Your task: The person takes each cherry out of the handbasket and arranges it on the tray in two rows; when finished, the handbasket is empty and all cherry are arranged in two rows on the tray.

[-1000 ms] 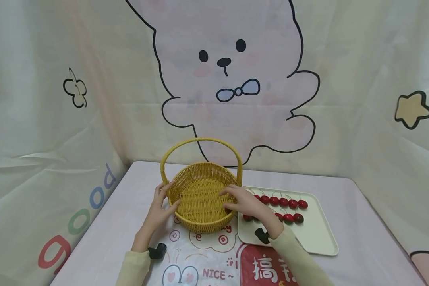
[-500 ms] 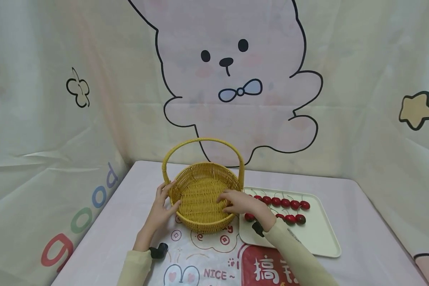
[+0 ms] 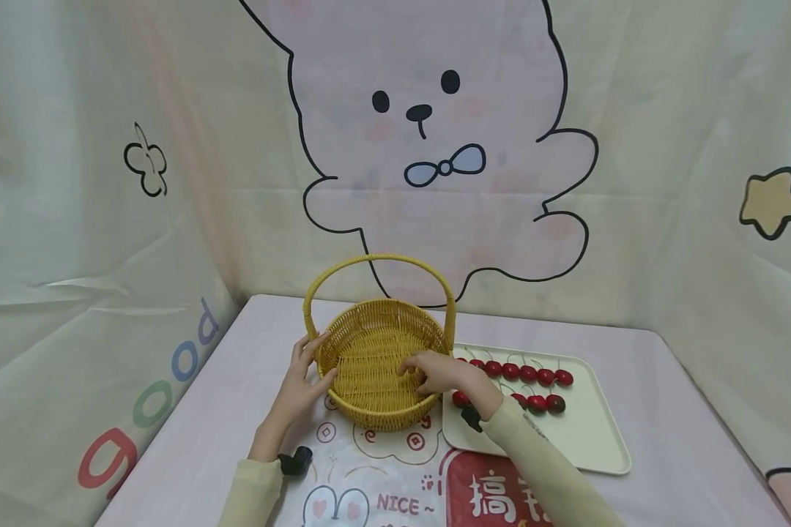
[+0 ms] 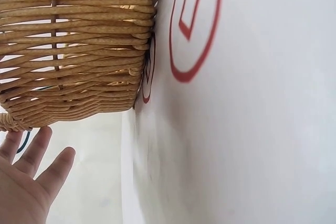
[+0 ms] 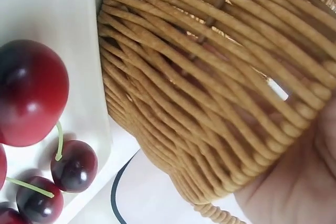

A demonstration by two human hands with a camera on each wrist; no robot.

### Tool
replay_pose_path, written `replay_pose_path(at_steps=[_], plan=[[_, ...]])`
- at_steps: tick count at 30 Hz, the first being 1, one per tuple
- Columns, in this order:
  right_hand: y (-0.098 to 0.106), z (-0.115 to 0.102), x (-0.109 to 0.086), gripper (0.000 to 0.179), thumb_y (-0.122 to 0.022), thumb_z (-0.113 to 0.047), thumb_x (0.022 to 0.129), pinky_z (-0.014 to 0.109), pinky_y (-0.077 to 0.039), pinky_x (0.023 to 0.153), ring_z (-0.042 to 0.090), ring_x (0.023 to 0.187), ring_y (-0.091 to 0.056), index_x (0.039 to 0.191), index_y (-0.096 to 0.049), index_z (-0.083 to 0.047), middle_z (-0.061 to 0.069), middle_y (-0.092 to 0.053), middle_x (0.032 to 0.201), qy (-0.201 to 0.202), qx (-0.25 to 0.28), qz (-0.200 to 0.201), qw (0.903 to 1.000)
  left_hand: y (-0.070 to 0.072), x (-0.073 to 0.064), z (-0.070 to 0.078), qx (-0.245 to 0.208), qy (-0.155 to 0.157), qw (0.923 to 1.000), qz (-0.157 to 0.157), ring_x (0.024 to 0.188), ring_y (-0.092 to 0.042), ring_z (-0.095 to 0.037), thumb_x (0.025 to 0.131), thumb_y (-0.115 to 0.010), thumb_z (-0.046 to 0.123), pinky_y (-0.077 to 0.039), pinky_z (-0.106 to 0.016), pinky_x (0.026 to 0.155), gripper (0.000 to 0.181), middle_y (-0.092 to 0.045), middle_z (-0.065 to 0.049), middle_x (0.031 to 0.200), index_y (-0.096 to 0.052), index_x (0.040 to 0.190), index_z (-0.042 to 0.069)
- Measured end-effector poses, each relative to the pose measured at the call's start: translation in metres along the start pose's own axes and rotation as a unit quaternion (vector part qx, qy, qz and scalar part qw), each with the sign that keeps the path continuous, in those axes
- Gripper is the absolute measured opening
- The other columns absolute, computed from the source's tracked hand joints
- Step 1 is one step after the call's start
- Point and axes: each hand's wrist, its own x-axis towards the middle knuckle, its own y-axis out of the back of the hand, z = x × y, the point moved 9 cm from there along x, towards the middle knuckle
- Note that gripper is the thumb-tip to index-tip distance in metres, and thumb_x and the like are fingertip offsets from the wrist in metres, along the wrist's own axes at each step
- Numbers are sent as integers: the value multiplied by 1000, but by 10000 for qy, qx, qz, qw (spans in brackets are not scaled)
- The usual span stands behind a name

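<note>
A yellow woven basket [image 3: 382,421] with a tall arched handle stands on the table. My left hand [image 3: 296,388] is at its left side, fingers fairly straight at the rim by the handle's foot and thumb overlapping the front-left rim. In the left wrist view, the fingertips [image 4: 44,135] meet the rim from outside. My right hand [image 3: 444,373] grips the right rim, its fingers curled over into the basket. The palm [image 5: 299,182] lies against the outer weave in the right wrist view; the fingertips are hidden there.
Right of the basket, close against it, lies a cream tray [image 3: 593,432] holding two rows of red cherries [image 3: 546,377] with stems. My right forearm crosses over this tray. A printed sheet [image 3: 395,483] covers the table's front middle. Cloth walls [image 3: 712,293] enclose the back and sides.
My right hand has dropped lower at the rim, its spread fingers now curled inward. The basket has shifted slightly right, and the left hand has stayed with it. The head view has turned slightly.
</note>
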Motion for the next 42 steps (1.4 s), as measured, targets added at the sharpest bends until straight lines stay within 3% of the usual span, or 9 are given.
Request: replay_pose_path(at_steps=[6,13,20,27,34,42], plan=[[-2,3,6,34,-66,0,82,30,-46,71,28,89,-55,114,-61,-8,14,-54,109,19,26,54,10000,0,0,-1,-12,3,10000,-6,127,-39,-35,82,-69,11,-32,-61,102,68,-26,-9,142,-37,141,22],[6,4,6,34,-67,-1,81,42,-46,93,26,109,-53,113,-63,-9,10,-55,118,-28,-284,321,9991,0,0,-2,14,29,10000,-5,127,-38,-35,83,-69,13,-32,-61,102,67,-26,-8,142,-38,141,25],[19,13,5,29,-70,-8,81,35,-51,79,18,89,-55,109,-63,-10,8,-55,104,-357,-809,808,9928,2,0,0,45,-2,10000,12,127,-38,-35,83,-69,13,-32,-61,102,67,-26,-8,142,-38,141,24],[25,15,6,31,-68,-4,81,33,-51,76,17,85,-54,111,-62,-9,10,-54,108,-499,-919,1067,9888,2,-1,-1,38,44,10000,7,128,-38,-35,83,-69,12,-32,-61,102,68,-26,-8,143,-37,141,25],[24,20,7,32,-70,-10,81,33,-51,76,17,84,-53,112,-62,-10,7,-52,102,-765,-1382,1191,9802,0,0,-2,37,37,10000,-26,128,-38,-35,83,-68,12,-31,-61,103,67,-26,-8,143,-37,141,24],[20,24,9,34,-71,-3,79,38,-50,83,21,93,-55,110,-62,-9,8,-55,106,-769,-989,1099,9860,0,0,-2,-12,59,10000,-35,129,-37,-34,83,-68,14,-31,-60,103,67,-25,-6,143,-37,141,27]])
